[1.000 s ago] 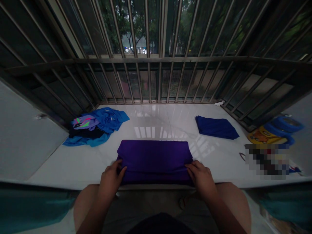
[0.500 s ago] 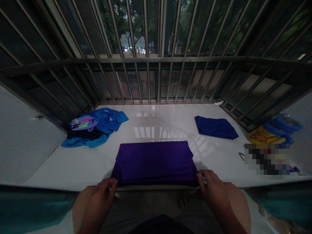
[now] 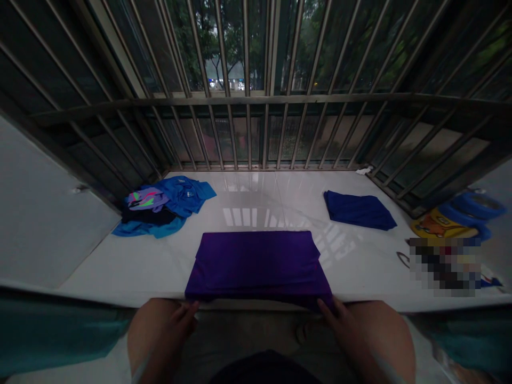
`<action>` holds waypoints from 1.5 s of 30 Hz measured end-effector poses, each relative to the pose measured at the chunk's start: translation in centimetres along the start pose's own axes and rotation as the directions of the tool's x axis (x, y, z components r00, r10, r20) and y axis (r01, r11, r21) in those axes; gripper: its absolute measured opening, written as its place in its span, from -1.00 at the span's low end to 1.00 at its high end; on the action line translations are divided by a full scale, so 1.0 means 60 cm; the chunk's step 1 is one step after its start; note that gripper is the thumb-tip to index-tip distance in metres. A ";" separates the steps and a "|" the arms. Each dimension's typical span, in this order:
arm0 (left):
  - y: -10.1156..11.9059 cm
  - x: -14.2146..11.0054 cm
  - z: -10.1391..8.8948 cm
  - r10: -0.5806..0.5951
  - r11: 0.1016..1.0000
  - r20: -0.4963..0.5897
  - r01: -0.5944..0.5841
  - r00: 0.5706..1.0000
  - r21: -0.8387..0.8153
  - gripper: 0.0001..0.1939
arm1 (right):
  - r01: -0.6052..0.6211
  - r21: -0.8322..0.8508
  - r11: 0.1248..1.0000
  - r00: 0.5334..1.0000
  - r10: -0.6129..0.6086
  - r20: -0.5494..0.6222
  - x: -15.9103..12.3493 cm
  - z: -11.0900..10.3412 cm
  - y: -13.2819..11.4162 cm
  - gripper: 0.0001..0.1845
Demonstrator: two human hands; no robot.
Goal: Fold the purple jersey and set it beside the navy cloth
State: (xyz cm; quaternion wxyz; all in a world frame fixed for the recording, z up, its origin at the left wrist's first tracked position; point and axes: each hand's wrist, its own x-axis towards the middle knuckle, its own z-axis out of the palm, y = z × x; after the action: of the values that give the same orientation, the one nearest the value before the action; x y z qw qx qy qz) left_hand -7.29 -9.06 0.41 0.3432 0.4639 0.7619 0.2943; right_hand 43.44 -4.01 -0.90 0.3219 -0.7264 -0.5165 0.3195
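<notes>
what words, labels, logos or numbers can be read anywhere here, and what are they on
None can be read.
Light blue shirt: a small pale mark on the fabric, too small to read.
Yellow cartoon-print item: a picture, no legible lettering.
Lit signs beyond the window bars: too far and blurred.
Purple folded cloth and dark blue folded cloth: no print visible.

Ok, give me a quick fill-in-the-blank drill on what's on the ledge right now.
1. Both hands, the left hand and the right hand, touch the near edge of the folded ____ cloth.
2. The folded dark blue cloth lies to its far ____.
3. The loose pile of clothes lies at the far ____ of the white ledge.

Missing words: purple; right; left
</notes>
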 end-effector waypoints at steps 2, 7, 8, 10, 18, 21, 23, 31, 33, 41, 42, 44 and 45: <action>-0.008 -0.002 -0.008 -0.050 0.990 0.062 0.057 0.997 -0.130 -0.35 | 0.002 -0.002 1.000 0.999 -0.001 0.038 0.001 -0.018 0.002 -0.49; -0.007 -0.006 -0.021 -0.216 0.917 0.077 0.229 0.973 -0.327 -0.26 | -0.025 0.037 0.999 0.993 0.021 0.114 -0.005 -0.051 -0.009 -0.47; -0.002 -0.005 -0.022 -0.201 0.932 0.048 0.206 0.978 -0.299 -0.28 | -0.020 0.043 0.999 0.992 0.014 0.122 -0.006 -0.053 -0.012 -0.48; 0.012 -0.001 -0.024 -0.135 0.978 -0.031 0.128 0.990 -0.165 -0.36 | 0.002 0.051 0.999 0.990 -0.009 0.141 -0.006 -0.056 -0.021 -0.51; 0.067 0.001 -0.011 0.362 0.906 -0.249 -0.276 0.898 0.321 -0.56 | 0.343 -0.333 0.878 0.929 -0.369 -0.015 0.013 -0.054 -0.054 -0.67; 0.088 0.025 0.003 0.651 0.704 -0.099 -0.549 0.753 0.451 -0.55 | 0.506 -0.499 0.703 0.842 -0.528 0.111 0.031 -0.029 -0.066 -0.56; 0.094 0.053 0.018 0.713 0.584 0.045 -0.627 0.700 0.516 -0.51 | 0.522 -0.610 0.596 0.824 -0.538 0.178 0.042 -0.007 -0.072 -0.49; 0.114 0.177 0.067 0.654 0.470 0.218 -0.615 0.724 0.633 -0.39 | 0.477 -0.697 0.535 0.866 -0.422 0.269 0.132 0.039 -0.104 -0.37; 0.138 0.214 0.064 0.628 0.513 0.238 -0.624 0.741 0.590 -0.39 | 0.473 -0.682 0.558 0.876 -0.381 0.295 0.170 0.036 -0.129 -0.37; 0.236 0.319 0.024 0.668 0.514 0.418 -0.787 0.616 0.341 -0.62 | 0.591 -0.651 0.476 0.799 -0.453 0.394 0.271 -0.014 -0.219 -0.60; 0.244 0.318 0.021 0.685 0.481 0.426 -0.806 0.591 0.345 -0.73 | 0.596 -0.651 0.470 0.796 -0.452 0.402 0.273 -0.019 -0.223 -0.66; 0.255 0.308 0.019 0.706 0.415 0.441 -0.828 0.554 0.377 -0.86 | 0.609 -0.651 0.453 0.786 -0.453 0.421 0.272 -0.024 -0.226 -0.75; 0.258 0.302 0.018 0.709 0.383 0.450 -0.832 0.543 0.401 -0.86 | 0.614 -0.652 0.445 0.782 -0.453 0.428 0.270 -0.025 -0.226 -0.77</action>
State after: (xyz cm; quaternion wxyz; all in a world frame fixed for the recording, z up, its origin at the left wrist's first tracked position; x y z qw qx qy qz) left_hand -4.64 13.72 7.12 0.0846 0.8719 0.4654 0.1262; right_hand 41.50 14.76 8.65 0.0173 -0.5556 -0.8311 0.0200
